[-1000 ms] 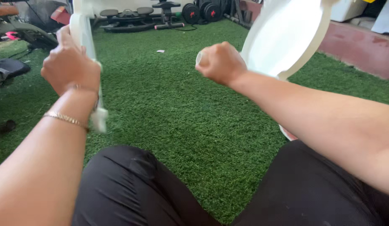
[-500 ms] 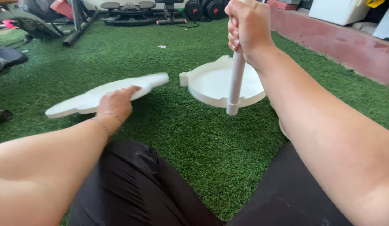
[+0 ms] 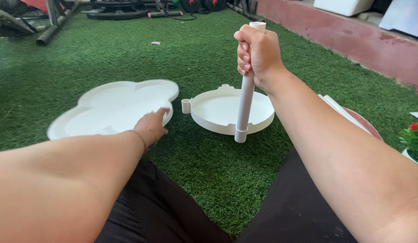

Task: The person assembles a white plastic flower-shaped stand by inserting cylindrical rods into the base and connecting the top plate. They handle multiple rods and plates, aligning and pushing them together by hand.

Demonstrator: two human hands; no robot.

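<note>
Green artificial turf carries two white tray parts: a round tray and a lobed tray. Right hand wraps all fingers tightly around a white tube, held upright with its lower end in the tray's rim socket; a tilt could unseat it. Left hand rests fingers, loosely together, on the lobed tray's near edge.

This looks like a home gym or workout corner. Green artificial turf covers the whole floor. At the far edge lie weight plates and dark metal bars of exercise equipment. A low red ledge runs along the right side, and a small potted plant with red flowers stands near it.
</note>
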